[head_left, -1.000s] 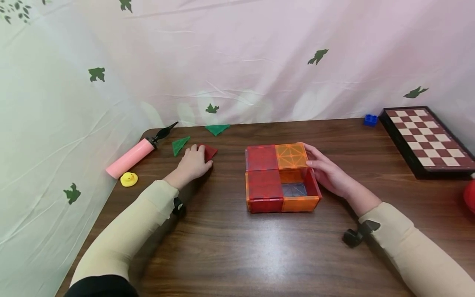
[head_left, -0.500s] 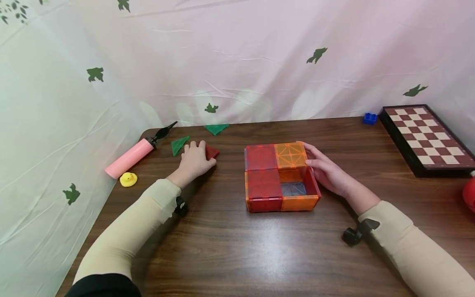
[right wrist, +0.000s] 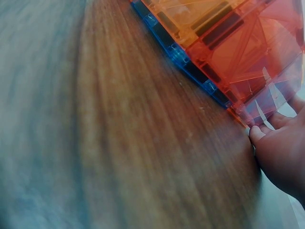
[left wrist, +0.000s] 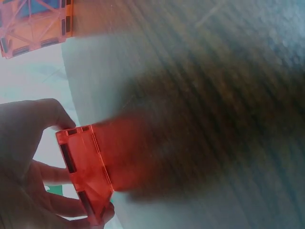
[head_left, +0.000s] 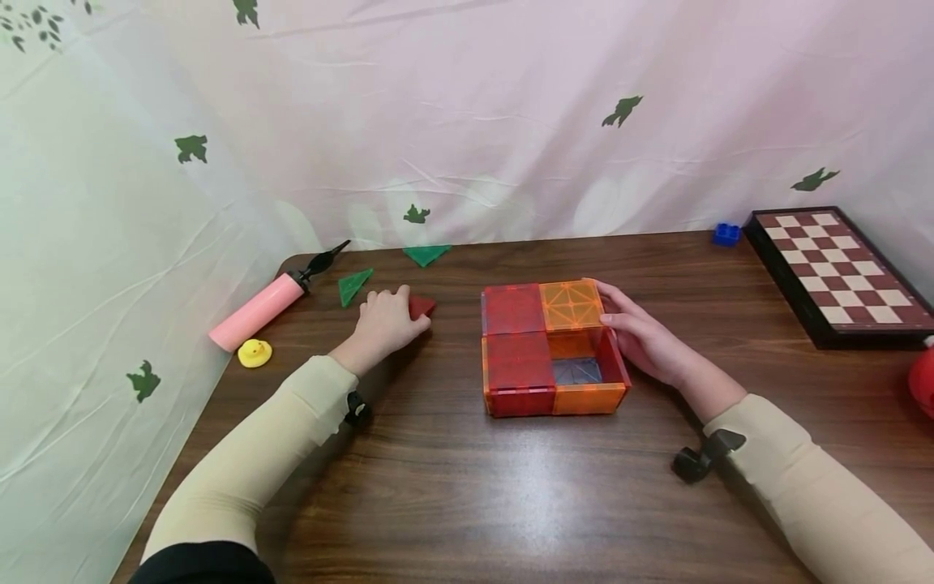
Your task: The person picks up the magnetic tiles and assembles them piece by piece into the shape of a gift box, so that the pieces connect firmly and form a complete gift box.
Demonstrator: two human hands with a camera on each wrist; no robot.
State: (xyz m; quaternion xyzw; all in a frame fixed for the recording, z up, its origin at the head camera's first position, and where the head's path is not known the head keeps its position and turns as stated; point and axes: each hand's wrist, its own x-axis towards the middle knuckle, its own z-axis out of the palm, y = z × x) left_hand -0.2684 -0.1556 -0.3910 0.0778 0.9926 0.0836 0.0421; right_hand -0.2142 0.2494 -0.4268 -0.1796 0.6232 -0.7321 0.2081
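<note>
My left hand pinches a red translucent magnetic tile between thumb and fingers, left of a low box built from such tiles. In the head view the hand hides most of this tile, leaving a pointed corner. Red and orange squares top the box, except at its front right, where an uncovered compartment shows a dark blue floor tile. My right hand holds the box at its right side, thumb in front and fingers around the back. Two green triangular tiles lie beyond my left hand.
A pink hand pump and a yellow rubber duck lie at the table's left edge. At the back right are a blue building brick and a chessboard. A red round object shows at the right edge.
The left hand has shifted slightly to the right and nearer, with the red tile in its fingers. Box and right hand have stayed in place.
</note>
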